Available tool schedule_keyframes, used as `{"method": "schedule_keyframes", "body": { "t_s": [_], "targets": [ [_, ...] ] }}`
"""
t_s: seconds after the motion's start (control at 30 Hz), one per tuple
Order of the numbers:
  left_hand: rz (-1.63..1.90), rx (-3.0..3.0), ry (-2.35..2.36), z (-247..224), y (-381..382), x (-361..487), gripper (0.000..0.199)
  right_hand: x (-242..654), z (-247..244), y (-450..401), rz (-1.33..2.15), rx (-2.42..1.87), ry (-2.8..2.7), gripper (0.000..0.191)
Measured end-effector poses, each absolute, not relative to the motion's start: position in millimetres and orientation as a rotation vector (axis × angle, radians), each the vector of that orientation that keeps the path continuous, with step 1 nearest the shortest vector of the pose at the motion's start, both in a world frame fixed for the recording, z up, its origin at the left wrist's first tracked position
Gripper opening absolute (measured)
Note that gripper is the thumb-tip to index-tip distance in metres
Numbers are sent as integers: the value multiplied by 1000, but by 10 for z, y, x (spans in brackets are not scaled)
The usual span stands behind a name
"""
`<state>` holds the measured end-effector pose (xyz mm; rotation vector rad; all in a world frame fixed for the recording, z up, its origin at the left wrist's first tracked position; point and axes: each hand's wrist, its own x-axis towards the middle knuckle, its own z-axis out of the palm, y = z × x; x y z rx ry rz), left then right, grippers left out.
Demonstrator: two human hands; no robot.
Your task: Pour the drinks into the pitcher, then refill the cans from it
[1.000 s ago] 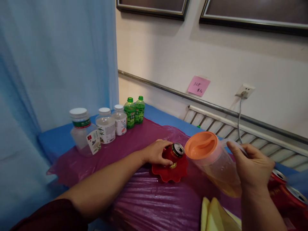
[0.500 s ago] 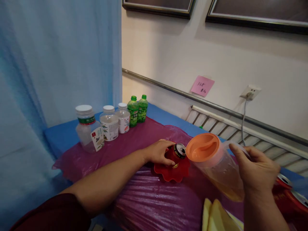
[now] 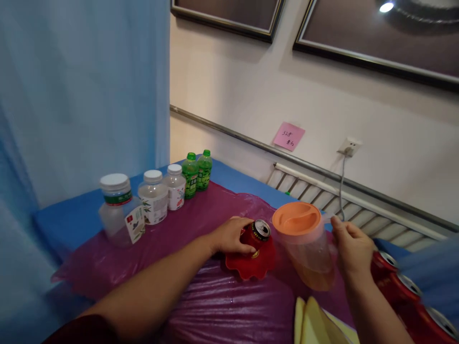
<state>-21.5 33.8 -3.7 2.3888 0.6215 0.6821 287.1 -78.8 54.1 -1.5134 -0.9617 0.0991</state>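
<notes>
My left hand (image 3: 231,236) is wrapped round a red drink can (image 3: 255,235) with an opened top. The can stands on a red scalloped coaster (image 3: 247,265) at the middle of the table. In my right hand (image 3: 353,246) is the handle of a clear plastic pitcher (image 3: 310,258) with an orange lid (image 3: 297,218). Some pale amber liquid lies low in the pitcher, which is close to upright with a slight tilt. Its lid is just to the right of the can, with a small gap between them. Whether the pitcher's base touches the table I cannot tell.
Clear white-capped jars (image 3: 154,198) and two green bottles (image 3: 203,171) line the table's far left. Several red cans (image 3: 409,289) stand at the right by my forearm. A folded yellow cloth (image 3: 315,322) lies in front. Purple plastic sheeting (image 3: 229,306) covers the blue table; a radiator (image 3: 304,186) stands behind.
The pitcher has tipped back from its lean toward the can and is more upright. My left hand stays round the can. The view has shifted, showing more red cans at the right.
</notes>
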Motion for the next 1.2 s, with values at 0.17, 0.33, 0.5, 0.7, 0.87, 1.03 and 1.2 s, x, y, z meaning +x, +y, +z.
{"method": "schedule_keyframes", "body": {
  "t_s": [0.17, 0.33, 0.5, 0.7, 0.87, 1.03, 1.2],
  "targets": [
    [674, 2388, 715, -30, 339, -236, 72, 2898, 637, -768, 179, -1500, -974, 56],
    [651, 2366, 764, -54, 376, -239, 71, 2942, 801, -789, 178, -1483, -1020, 55],
    [659, 2360, 759, -60, 398, -233, 73, 2894, 893, -823, 193, -1508, -1074, 59],
    [658, 2346, 754, -41, 399, -222, 74, 2808, 942, -834, 163, -1559, -1142, 62],
    [660, 2347, 759, -51, 417, -220, 73, 2748, 1021, -842, 145, -1616, -1127, 64],
    [650, 2360, 755, -66, 407, -220, 76, 2738, 1033, -852, 130, -1638, -1140, 61],
    [663, 2376, 712, -20, 390, -220, 68, 2769, 983, -860, 129, -1648, -1158, 60]
  ]
}}
